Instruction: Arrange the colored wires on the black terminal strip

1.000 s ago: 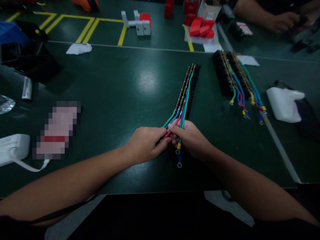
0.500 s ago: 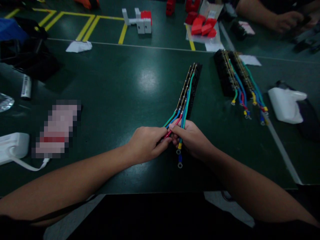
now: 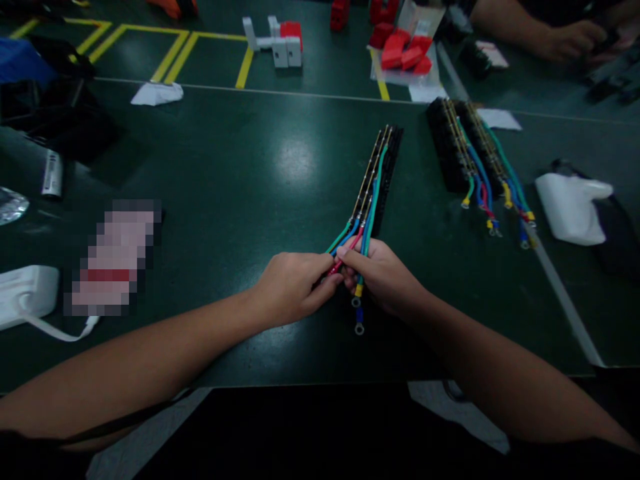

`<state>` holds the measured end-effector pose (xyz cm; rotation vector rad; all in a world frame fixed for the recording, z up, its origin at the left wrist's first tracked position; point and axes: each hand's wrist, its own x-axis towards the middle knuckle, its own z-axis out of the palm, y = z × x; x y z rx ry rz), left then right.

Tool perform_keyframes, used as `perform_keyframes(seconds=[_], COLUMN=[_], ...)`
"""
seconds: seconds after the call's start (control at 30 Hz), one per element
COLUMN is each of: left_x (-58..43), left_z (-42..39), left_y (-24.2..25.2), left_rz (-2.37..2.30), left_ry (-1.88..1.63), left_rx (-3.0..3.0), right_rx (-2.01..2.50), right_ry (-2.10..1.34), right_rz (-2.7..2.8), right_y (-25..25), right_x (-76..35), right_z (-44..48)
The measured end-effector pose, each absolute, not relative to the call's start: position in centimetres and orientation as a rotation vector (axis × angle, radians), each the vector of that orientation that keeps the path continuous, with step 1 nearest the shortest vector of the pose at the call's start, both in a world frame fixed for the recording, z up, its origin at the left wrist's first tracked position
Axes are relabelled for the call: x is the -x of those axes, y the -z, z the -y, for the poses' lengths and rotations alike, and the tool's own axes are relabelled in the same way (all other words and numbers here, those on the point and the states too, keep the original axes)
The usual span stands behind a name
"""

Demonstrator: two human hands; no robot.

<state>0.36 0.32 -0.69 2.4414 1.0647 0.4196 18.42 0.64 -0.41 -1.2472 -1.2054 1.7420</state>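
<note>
A long black strip with brass-coloured metal rows (image 3: 371,175) lies on the green table, angled away from me. Green, blue and red wires run from it towards my hands. My left hand (image 3: 295,285) is closed on the wires at the left, its thumb and fingertips around the red wire (image 3: 356,239). Close against it, my right hand (image 3: 390,275) pinches the red wire between thumb and fingers. Over its fingers hang a green wire (image 3: 369,230) and a blue one, ending in a yellow-sleeved ring terminal (image 3: 356,300) and a blue-sleeved ring terminal (image 3: 359,327). The other wire ends are hidden.
Two similar wired strips (image 3: 463,150) lie at the right, beside a white object (image 3: 570,207). Red parts (image 3: 405,50) and a white-and-red part (image 3: 287,47) stand at the back. A phone-like pixelated item (image 3: 117,253) lies left. Another person's hand (image 3: 575,41) is at the far right.
Both hands keep their grip on the wires in nearly the same place. The whole view has shifted very slightly.
</note>
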Motion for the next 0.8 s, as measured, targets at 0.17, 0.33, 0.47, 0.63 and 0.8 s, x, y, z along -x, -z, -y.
perform_keyframes(seconds=[0.17, 0.33, 0.47, 0.63, 0.8], left_x=[-0.35, -0.29, -0.31, -0.33, -0.30], left_z=[-0.36, -0.37, -0.33, -0.31, -0.30], left_y=[0.62, 0.71, 0.73, 0.66, 0.56], left_rz=[-1.061, -1.065, -1.059, -1.063, -1.067], left_ry=[-0.414, -0.413, -0.421, -0.406, -0.402], left_rx=[-2.437, -2.460, -2.460, -2.463, -2.480], right_rx=[1.250, 1.251, 1.236, 1.230, 1.227], right_ry=[-1.732, -1.732, -1.741, -1.744, -1.740], right_rz=[1.221, 1.220, 1.199, 1.202, 1.213], right_y=[0.39, 0.55, 0.54, 0.41, 0.38], right_x=[-18.44, -18.48, -18.45, -18.43, -18.42], right_z=[-0.65, -0.68, -0.66, -0.65, -0.65])
